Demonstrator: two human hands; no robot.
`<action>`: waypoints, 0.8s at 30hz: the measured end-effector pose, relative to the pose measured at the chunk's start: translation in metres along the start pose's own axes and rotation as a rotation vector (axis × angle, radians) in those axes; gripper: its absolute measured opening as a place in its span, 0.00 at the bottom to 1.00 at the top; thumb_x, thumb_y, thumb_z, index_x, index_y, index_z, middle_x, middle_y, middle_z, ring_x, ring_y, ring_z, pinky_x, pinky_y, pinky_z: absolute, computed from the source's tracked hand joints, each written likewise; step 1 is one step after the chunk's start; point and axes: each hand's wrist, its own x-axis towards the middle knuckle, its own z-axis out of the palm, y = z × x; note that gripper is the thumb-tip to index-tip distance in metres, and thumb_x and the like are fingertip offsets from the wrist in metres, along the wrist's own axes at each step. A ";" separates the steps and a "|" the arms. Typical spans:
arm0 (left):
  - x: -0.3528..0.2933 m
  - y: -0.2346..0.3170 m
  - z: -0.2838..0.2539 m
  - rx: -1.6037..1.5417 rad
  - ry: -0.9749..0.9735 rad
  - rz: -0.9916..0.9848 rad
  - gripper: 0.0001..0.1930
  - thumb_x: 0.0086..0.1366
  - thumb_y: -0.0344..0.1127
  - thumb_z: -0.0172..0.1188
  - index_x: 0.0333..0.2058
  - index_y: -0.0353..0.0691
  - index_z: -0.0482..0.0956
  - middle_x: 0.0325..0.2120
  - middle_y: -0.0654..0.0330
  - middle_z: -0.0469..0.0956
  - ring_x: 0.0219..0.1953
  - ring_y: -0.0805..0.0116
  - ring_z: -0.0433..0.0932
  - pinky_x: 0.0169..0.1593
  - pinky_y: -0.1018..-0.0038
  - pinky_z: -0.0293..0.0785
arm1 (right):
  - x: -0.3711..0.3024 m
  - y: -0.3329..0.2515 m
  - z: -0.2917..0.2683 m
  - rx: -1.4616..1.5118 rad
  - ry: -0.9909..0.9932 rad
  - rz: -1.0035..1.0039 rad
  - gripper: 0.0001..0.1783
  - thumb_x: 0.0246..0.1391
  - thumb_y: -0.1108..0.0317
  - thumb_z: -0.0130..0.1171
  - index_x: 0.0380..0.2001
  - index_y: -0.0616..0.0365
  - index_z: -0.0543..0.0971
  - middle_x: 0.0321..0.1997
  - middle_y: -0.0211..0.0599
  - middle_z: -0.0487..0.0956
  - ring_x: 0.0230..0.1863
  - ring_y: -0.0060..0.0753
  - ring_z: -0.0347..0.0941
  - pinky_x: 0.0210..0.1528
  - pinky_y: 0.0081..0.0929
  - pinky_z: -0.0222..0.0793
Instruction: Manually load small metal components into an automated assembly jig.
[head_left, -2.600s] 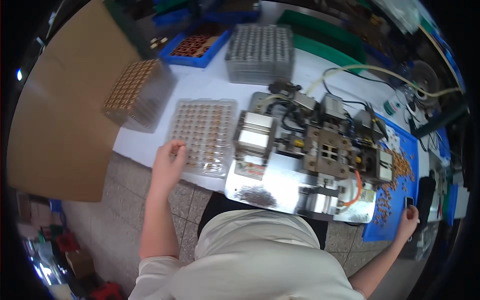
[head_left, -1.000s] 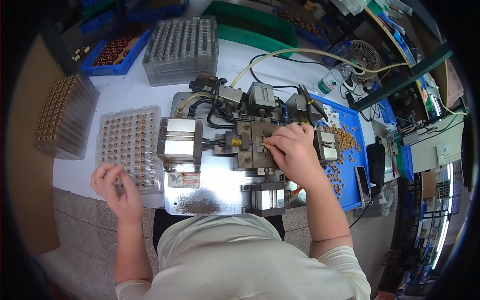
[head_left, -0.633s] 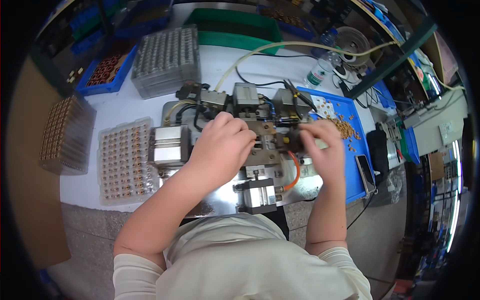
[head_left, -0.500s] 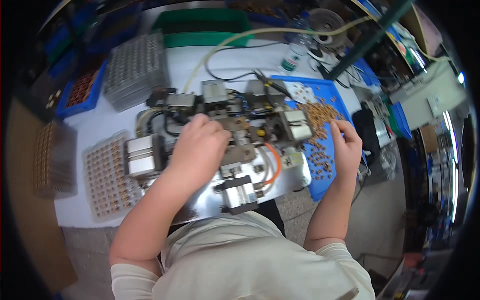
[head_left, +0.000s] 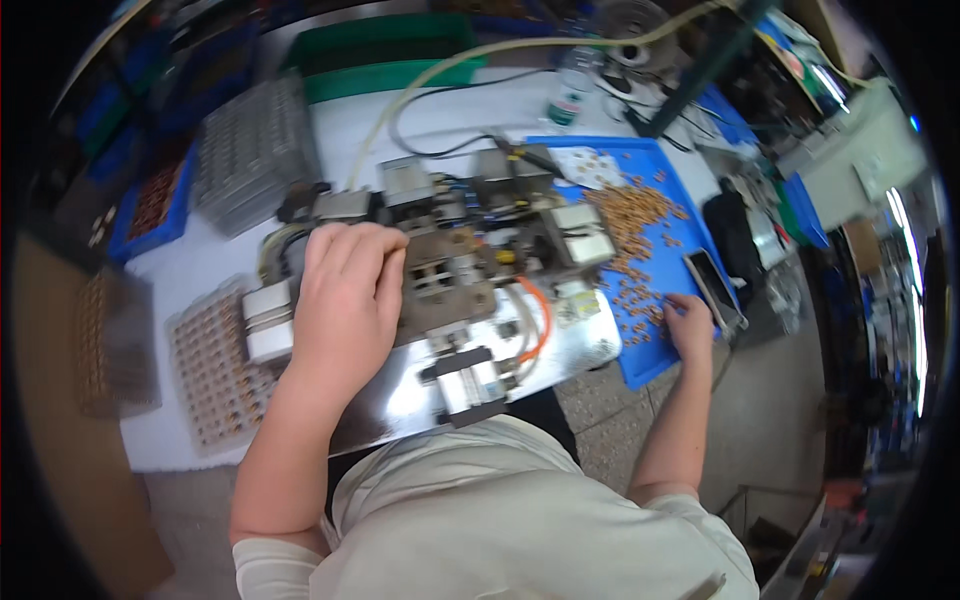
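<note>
My left hand [head_left: 350,285] is over the left part of a metal bench fixture [head_left: 440,270] with pneumatic cylinders and hoses. Its fingers curl downward, and whatever they grip, if anything, is hidden beneath them. Over at the right, my right hand [head_left: 690,325] reaches low into a blue tray [head_left: 650,375]. Thumb and fingers are drawn together beside small brass-coloured parts [head_left: 632,215] scattered there. Any piece between those fingertips is too small to make out.
A clear tray of brass parts [head_left: 222,365] lies left of the fixture, with stacked clear trays [head_left: 255,150] behind. A green bin [head_left: 385,75], a water bottle [head_left: 570,95] and a pale hose [head_left: 430,75] are farther back. A phone [head_left: 712,285] rests by the blue tray's right edge.
My left hand has shifted left, off the fixture's middle. My right hand has come down toward the near parts in the blue tray, uncovering the phone. The view has moved slightly.
</note>
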 end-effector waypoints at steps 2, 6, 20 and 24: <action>-0.008 -0.011 -0.025 -0.055 0.129 -0.100 0.06 0.63 0.26 0.59 0.39 0.38 0.81 0.38 0.59 0.81 0.43 0.60 0.73 0.50 0.69 0.71 | 0.002 0.024 0.007 0.202 -0.021 0.064 0.12 0.52 0.69 0.64 0.39 0.62 0.85 0.34 0.39 0.84 0.32 0.36 0.79 0.40 0.30 0.76; -0.065 -0.066 -0.092 -0.113 0.199 -0.620 0.07 0.63 0.28 0.60 0.40 0.36 0.81 0.39 0.60 0.81 0.44 0.61 0.74 0.50 0.69 0.71 | 0.013 0.043 0.004 0.188 0.184 0.072 0.10 0.51 0.69 0.64 0.37 0.61 0.82 0.31 0.38 0.82 0.31 0.36 0.76 0.41 0.31 0.74; -0.205 -0.119 -0.121 0.265 0.143 -0.802 0.05 0.58 0.32 0.64 0.34 0.47 0.86 0.39 0.63 0.79 0.43 0.61 0.73 0.48 0.69 0.71 | -0.051 -0.267 -0.049 0.541 0.062 -0.871 0.10 0.48 0.77 0.68 0.36 0.58 0.84 0.39 0.34 0.83 0.40 0.33 0.76 0.45 0.27 0.70; -0.209 -0.118 -0.122 0.329 0.122 -0.833 0.05 0.58 0.31 0.64 0.34 0.46 0.84 0.41 0.61 0.78 0.45 0.60 0.72 0.50 0.68 0.69 | -0.060 -0.301 -0.032 0.490 0.057 -1.034 0.07 0.47 0.75 0.68 0.32 0.54 0.84 0.36 0.30 0.83 0.40 0.37 0.75 0.51 0.34 0.65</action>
